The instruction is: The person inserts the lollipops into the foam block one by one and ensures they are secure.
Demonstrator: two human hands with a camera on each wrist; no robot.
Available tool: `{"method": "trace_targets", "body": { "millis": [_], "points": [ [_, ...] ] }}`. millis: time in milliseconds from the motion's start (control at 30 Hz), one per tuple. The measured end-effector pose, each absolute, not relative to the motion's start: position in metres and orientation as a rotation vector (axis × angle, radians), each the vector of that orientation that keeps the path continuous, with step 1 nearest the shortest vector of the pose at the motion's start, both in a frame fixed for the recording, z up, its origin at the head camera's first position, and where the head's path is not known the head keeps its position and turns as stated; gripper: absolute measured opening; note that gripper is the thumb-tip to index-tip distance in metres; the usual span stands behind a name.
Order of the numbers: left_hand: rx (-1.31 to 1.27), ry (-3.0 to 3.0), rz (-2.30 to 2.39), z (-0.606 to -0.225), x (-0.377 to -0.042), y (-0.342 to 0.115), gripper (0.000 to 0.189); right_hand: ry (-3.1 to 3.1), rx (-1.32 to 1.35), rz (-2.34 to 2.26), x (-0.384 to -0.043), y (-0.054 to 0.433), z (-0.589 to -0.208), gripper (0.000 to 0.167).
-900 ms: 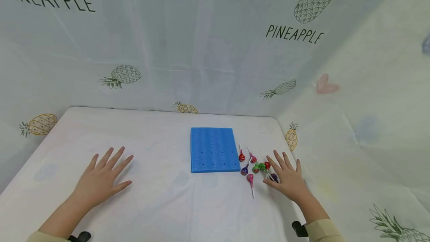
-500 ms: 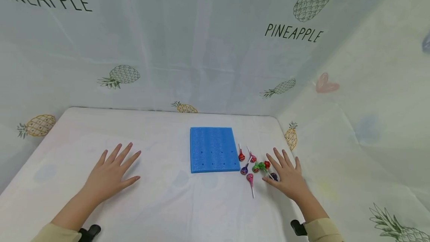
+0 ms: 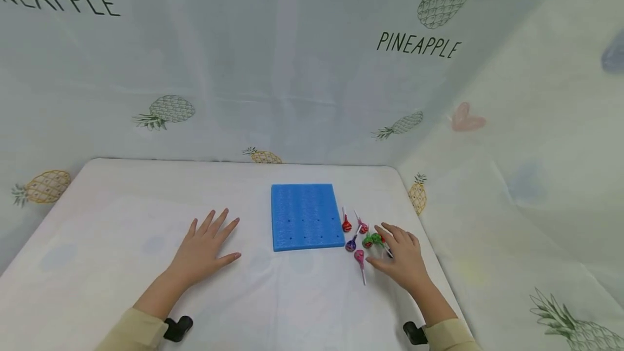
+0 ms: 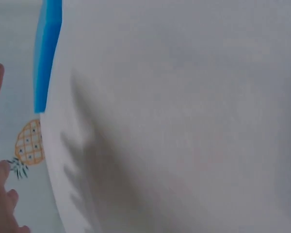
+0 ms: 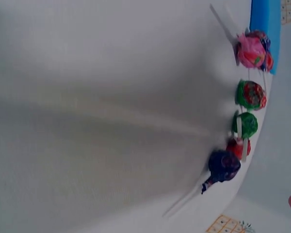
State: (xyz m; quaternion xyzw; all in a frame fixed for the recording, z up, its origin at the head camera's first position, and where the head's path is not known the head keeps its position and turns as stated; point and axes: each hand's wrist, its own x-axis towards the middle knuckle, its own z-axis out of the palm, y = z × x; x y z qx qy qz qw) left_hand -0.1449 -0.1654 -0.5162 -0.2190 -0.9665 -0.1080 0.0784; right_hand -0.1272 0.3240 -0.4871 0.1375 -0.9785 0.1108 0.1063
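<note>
Several wrapped lollipops lie loosely to the right of a blue foam-like board [image 3: 307, 210] with small holes. Among them are a red lollipop [image 3: 346, 226], a pink lollipop [image 3: 359, 256] and a green lollipop [image 3: 368, 241]. My right hand [image 3: 402, 259] hovers at the cluster's right side, fingers spread and slightly bent, holding nothing. It partly covers a dark purple lollipop, which the right wrist view shows whole as a purple lollipop [image 5: 224, 166] with its white stick on the cloth. Left of the board, my left hand [image 3: 199, 256] is over the table with spread fingers, holding nothing.
A white cloth covers the table [image 3: 234, 307], whose right edge runs close by my right hand. Behind it hangs a pale curtain [image 3: 244, 69] printed with pineapples. A black strap mount [image 3: 178, 329] sits on my left wrist.
My left hand has moved right, closer to the board. My right hand has shifted slightly left over the lollipops, its fingers more bent. The lollipops keep their arrangement.
</note>
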Motion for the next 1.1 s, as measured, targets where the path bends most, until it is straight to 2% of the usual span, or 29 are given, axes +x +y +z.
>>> {"method": "trace_targets", "body": {
  "millis": [600,967,1100],
  "points": [
    [-0.507,-3.039,-0.910,-0.542,-0.164,-0.082,0.089,-2.892,0.096,0.920,-0.119,0.286,-0.514,0.054],
    [-0.370,-3.026,-1.061,-0.545,-0.173,-0.055,0.071,-2.745,-0.110,1.187,-0.123,0.273,-0.531,0.036],
    [-0.388,-3.060,-1.010,-0.544,-0.171,-0.052,0.068,-2.727,-0.235,1.264,-0.124,0.273,-0.535,0.036]
  ]
}}
